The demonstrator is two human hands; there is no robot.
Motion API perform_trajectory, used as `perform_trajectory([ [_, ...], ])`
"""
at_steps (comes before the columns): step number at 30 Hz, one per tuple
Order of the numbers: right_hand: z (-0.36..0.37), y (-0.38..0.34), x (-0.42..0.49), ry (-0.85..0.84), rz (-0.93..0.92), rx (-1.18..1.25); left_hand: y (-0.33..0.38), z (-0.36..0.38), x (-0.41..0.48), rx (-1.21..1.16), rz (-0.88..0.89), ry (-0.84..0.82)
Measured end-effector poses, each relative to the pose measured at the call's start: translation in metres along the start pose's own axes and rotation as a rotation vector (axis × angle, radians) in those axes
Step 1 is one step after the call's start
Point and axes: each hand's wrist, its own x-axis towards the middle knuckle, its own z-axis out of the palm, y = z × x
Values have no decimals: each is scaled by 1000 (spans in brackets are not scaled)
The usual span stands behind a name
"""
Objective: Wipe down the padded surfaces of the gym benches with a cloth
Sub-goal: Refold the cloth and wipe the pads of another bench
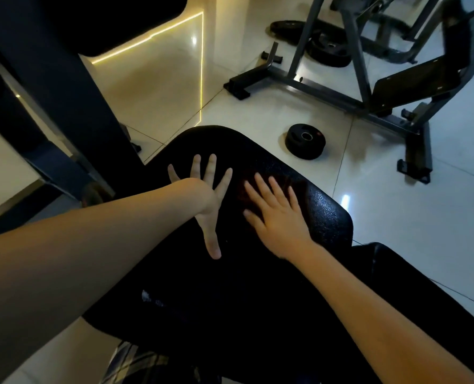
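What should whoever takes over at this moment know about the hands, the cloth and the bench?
Left hand: open, fingers spread, flat on the bench pad.
Right hand: open, flat on a dark reddish patch, probably the cloth; too dim to confirm.
Done: wiped area cannot be told.
Left: finish this pad, then the other bench.

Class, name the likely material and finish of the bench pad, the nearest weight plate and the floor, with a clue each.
Bench pad: probably vinyl or leatherette, pebbled grain glinting. Weight plate: seemingly rubber-coated, matte black, shiny metal hub. Floor: glazed tile, glossy reflections, grout lines.
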Motion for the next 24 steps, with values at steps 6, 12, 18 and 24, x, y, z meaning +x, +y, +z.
perform_trajectory([
  [6, -17, -2, 106, -26, 64, 86, -1, -2, 7, -6, -29, -2],
  [12, -14, 4, 54, -58, 2, 78, 4, -3, -10, -47, -17, -14],
  [18, -3, 9, -21, -119, -112, 1, -35, 12, -25, -60, -10, -40],
  [24, -13, -15, 53, -63, -174, 26, -47, 21, -13, -18, 41, -11],
])
